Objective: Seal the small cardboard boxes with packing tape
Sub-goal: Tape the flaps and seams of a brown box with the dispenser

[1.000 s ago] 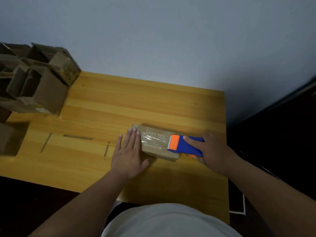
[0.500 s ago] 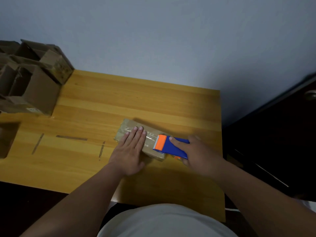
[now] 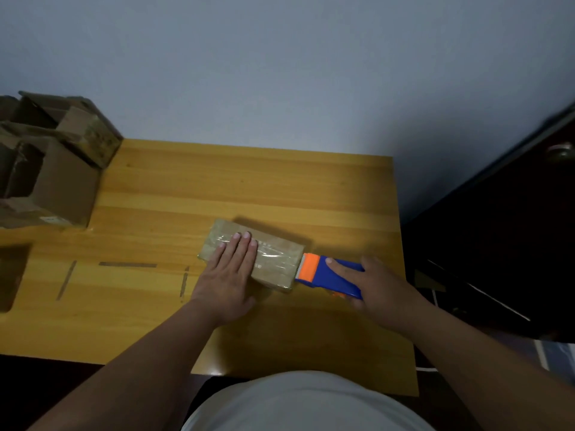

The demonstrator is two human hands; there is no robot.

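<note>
Yellow varnished wooden tabletop (image 3: pixel 161 321) fills the near field. Left hand (image 3: pixel 228 275) lies flat, fingers straight, pressing the near-left part of the small flat brown cardboard box (image 3: pixel 273 259) at table centre. Right hand (image 3: pixel 381 290) grips the blue tape dispenser with orange blade guard (image 3: pixel 329 275), index finger laid along its top; the serrated edge sits right at the box's right end, dispenser just off the box on the table. Clear glossy packing tape strip (image 3: pixel 267 248) runs along the box top, left end to right end as far as visible. Judgement: strip on this box is laid full length; cut or tear at the right edge looks like the step in hand, can't tell if tape is already severed. Then press down the tail. Three short dark tape-like strips (image 3: pixel 127 264) stuck on the table left of the box. Further back at the far-left corner, a pile of open brown cardboard boxes (image 3: pixel 56 169), flaps up, unsealed. So most of the batch is left. Grey-blue wall (image 3: pixel 280 73) behind.
</note>
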